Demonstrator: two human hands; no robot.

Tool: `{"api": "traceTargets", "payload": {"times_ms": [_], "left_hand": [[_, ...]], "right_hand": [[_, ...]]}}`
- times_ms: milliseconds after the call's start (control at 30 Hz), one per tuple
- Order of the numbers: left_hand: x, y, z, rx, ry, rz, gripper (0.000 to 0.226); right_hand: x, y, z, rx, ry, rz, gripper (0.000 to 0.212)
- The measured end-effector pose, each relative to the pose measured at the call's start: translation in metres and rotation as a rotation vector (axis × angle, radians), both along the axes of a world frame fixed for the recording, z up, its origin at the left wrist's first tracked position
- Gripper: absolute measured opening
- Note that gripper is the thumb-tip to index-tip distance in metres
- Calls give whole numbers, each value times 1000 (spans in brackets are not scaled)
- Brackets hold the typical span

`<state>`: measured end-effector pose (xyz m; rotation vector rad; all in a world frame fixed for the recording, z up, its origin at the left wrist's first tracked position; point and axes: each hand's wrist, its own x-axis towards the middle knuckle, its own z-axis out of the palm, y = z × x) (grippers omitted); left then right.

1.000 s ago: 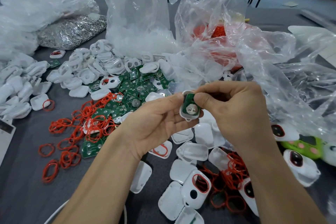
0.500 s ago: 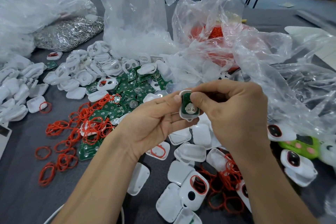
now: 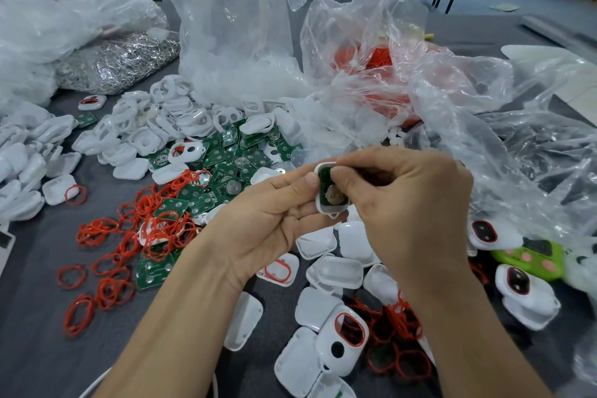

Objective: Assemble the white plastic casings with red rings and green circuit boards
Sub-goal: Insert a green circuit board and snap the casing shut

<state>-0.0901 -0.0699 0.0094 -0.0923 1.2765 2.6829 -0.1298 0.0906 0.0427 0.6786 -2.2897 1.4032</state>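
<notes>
One view only, the head camera. You hold one casing (image 3: pixel 332 191) above the table (image 3: pixel 32 349), between both hands, with a green board (image 3: pixel 326 179) lying inside it, silver disc facing up. Your left hand (image 3: pixel 274 220) cradles the casing from below and the left, thumb tip against its left rim. Your right hand (image 3: pixel 410 204) closes on its right side, thumb pressing the board's upper end. Both hands grip narrowly; neither is open.

Judged step: seating the board. Press evenly along the board, not at one end alone, and support the shell's back with your left fingers so that it does not twist. Check that the board sits flush below the rim all round before release. Whether a red ring is fitted under it cannot be told.

Loose stock lies well apart from your fingers: rings (image 3: pixel 106 268) and boards (image 3: pixel 226 165) to the left, casings (image 3: pixel 342 275) beneath your hands.
</notes>
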Motion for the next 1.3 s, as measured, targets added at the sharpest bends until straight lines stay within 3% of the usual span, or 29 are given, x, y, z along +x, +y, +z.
{"api": "traceTargets", "payload": {"times_ms": [367, 567, 767, 900, 1300], "left_hand": [[2, -1, 2, 31, 8, 28, 27], [1, -3, 4, 115, -26, 63, 31], [1, -2, 6, 90, -31, 31, 39], [1, -3, 4, 49, -36, 36, 30], [1, -3, 2, -24, -30, 26, 33]], "right_hand": [[4, -5, -5, 32, 131, -35, 12], [-12, 2, -2, -346, -317, 56, 16], [-20, 11, -1, -380, -629, 334, 21], [-21, 12, -4, -282, -579, 357, 28], [-16, 6, -7, -119, -454, 226, 30]]}}
